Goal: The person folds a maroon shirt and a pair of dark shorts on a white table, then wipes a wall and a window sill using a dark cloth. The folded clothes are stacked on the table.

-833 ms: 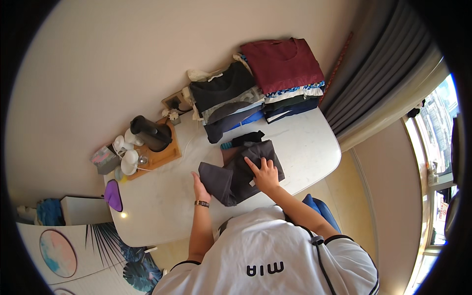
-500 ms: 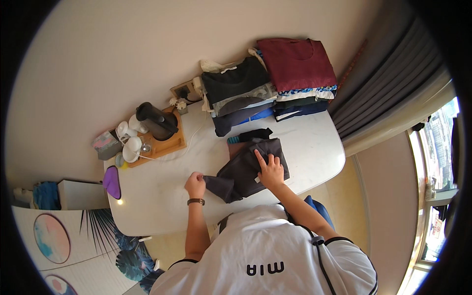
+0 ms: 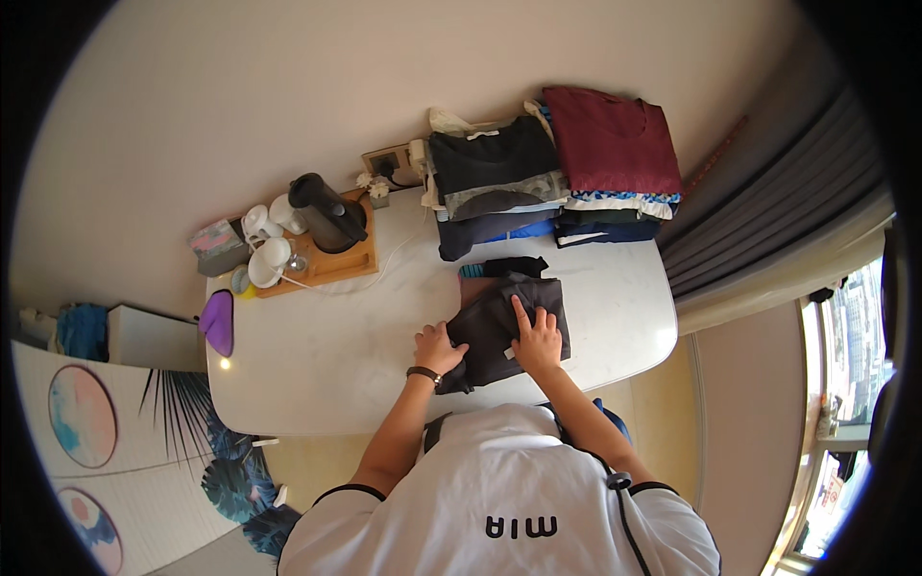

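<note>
A dark grey garment (image 3: 492, 331), partly folded, lies near the table's front edge. My left hand (image 3: 440, 349) rests at its left side, with the thumb over the cloth and apart from the bent fingers. On the garment's right part lies my right hand (image 3: 540, 342), its index finger stretched forward and pressing the fabric. Just beyond, a black cloth piece with a teal-striped edge (image 3: 471, 272) and a brown patch stick out from beneath it. What lies under my palms is hidden.
Behind stand two stacks of folded clothes, one topped by a black shirt (image 3: 495, 158), the other by a maroon shirt (image 3: 615, 139). At the back left, a wooden tray (image 3: 360, 259) carries a dark kettle (image 3: 327, 216) and white cups. A purple item (image 3: 217, 322) lies at the left edge.
My left hand has moved right, bringing the garment's outstretched end in against its body. My right hand stays on the cloth. The view has shifted slightly.
</note>
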Available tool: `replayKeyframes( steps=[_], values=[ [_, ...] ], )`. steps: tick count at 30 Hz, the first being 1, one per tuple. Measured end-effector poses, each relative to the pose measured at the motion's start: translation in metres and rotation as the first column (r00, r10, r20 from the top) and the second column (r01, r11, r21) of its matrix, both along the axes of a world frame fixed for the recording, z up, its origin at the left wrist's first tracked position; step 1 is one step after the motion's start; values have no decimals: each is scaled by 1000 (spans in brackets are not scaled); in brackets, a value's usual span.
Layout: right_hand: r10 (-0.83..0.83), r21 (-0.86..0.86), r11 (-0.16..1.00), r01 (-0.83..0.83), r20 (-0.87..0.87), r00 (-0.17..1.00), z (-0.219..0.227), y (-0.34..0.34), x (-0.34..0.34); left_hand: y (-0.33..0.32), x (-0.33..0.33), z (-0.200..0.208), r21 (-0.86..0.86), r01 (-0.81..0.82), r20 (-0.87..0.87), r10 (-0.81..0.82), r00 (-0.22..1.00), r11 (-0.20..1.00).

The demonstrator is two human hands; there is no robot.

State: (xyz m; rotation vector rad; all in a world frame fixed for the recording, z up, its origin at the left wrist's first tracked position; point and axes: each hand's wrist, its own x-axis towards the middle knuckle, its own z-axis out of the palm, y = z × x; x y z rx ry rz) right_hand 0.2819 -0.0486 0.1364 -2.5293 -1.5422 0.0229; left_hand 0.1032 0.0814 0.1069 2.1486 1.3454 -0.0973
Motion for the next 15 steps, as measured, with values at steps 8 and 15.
replayKeyframes(
  steps=[8, 15],
  values=[
    [35, 66, 997, -35, -10, 999, -6, -3, 6, -2, -12, -19, -47, -25, 226, 35, 973, 999],
    [169, 134, 981, -138, -263, 950, -2, -8, 26, -43, 2, 43, 69, -264, 436, 209, 875, 962]
  ],
)
